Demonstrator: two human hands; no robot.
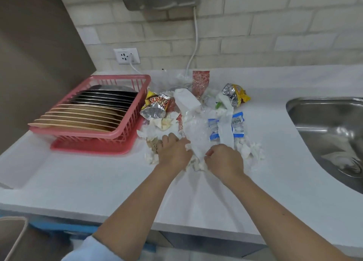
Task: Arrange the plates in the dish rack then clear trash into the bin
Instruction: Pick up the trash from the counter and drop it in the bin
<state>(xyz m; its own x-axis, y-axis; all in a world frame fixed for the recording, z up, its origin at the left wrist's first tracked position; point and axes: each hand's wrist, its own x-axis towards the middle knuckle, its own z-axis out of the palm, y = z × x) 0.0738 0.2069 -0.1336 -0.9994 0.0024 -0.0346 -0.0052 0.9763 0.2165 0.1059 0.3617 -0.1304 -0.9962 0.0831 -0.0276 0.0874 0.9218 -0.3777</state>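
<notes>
Gathering the trash is the step I am on, since the plates (92, 111) already stand on edge in the pink dish rack (135, 89) at about ten o'clock from my hands. My left hand (172, 152) lies knuckles-up on the near edge of the heap with its fingers curled into crumpled tissue (196, 163), and my right hand (224, 160) sits just beside it at three o'clock, fingers bent and pinching the same white paper and the tail of a clear plastic bag (194, 131). The rest of the litter spreads from twelve to two o'clock: a foil snack bag (157, 107), a red wrapper (200, 81), a yellow and silver packet (235, 95), a blue and white packet (238, 127) under a white paper strip (225, 131), and loose tissue (249, 148) at three o'clock. To do this well I judge I should rake the far pieces toward me first, fold the light tissue inside the plastic so nothing flutters loose, and squeeze one firm bundle between both palms before lifting. A rim at the lower left, near eight o'clock, may be the bin (13, 237), though I cannot tell for sure. I should sweep away from the sink (306, 103) at three o'clock so scraps do not drop in.
</notes>
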